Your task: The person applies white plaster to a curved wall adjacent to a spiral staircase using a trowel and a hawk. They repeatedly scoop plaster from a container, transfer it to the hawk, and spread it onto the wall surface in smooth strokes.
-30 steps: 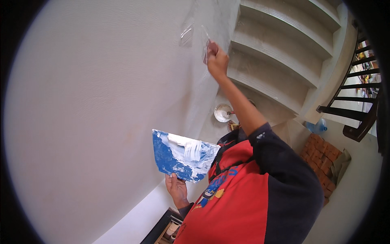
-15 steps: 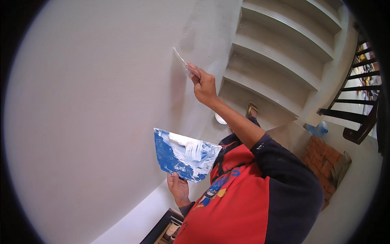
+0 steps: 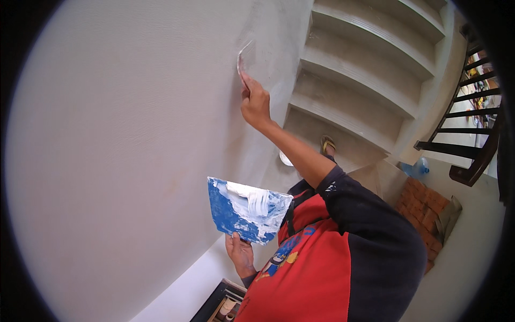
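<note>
My left hand grips the lower edge of a flat blue board, its thumb on the front face. White putty is smeared over the board's upper and right parts, thickest near the top edge. Stretched out ahead, my right hand is closed round a putty knife, whose handle is mostly hidden by the fingers. The knife's thin blade is at the pale wall, beside a greyer, patchy strip; whether its whole edge touches cannot be seen.
Bare grey stairs rise at the upper right, beside a dark railing. A white round container, partly hidden by my arm, stands near my sandalled foot. Orange bricks and a blue plastic bottle lie at the right.
The putty knife has moved farther up the wall, and its blade has turned to lean rightward. My right arm has shifted slightly left; the board sits a little lower in view.
</note>
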Tool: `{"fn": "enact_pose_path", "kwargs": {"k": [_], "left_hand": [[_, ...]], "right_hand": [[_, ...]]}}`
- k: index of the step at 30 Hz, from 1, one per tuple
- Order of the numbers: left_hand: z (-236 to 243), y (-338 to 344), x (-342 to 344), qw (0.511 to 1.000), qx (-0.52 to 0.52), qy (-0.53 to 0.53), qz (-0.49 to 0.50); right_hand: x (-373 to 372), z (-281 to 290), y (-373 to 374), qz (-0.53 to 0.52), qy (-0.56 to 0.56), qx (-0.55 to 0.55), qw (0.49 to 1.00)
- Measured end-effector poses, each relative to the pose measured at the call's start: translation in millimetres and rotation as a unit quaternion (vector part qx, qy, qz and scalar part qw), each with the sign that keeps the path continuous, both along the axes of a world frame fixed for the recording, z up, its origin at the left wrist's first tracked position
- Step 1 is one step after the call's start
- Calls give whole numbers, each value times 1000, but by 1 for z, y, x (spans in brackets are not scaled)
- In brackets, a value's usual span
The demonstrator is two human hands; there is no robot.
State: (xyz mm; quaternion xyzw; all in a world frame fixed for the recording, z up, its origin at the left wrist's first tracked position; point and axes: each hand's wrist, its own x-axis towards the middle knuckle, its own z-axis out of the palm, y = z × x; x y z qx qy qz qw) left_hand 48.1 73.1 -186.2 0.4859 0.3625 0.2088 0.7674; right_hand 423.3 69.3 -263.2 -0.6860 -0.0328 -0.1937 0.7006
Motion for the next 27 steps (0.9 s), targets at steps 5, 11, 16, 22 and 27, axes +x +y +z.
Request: {"fn": "enact_pose_path", "kwargs": {"k": [5, 11, 16, 22, 27], "left_hand": [[-1, 5, -2, 1000, 8, 6, -17], [0, 5, -2, 1000, -3, 4, -22], [2, 4, -1, 1000, -8, 6, -11], [-1, 13, 0, 997, -28, -16, -71], [-5, 7, 4, 999, 2, -9, -33]], "right_hand": [[7, -17, -39, 56, 170, 118, 977], [65, -22, -37, 32, 115, 89, 989], [11, 0, -31, 138, 81, 46, 986], [-59, -19, -28, 173, 15, 109, 979], [5, -32, -35, 64, 170, 129, 975]]}}
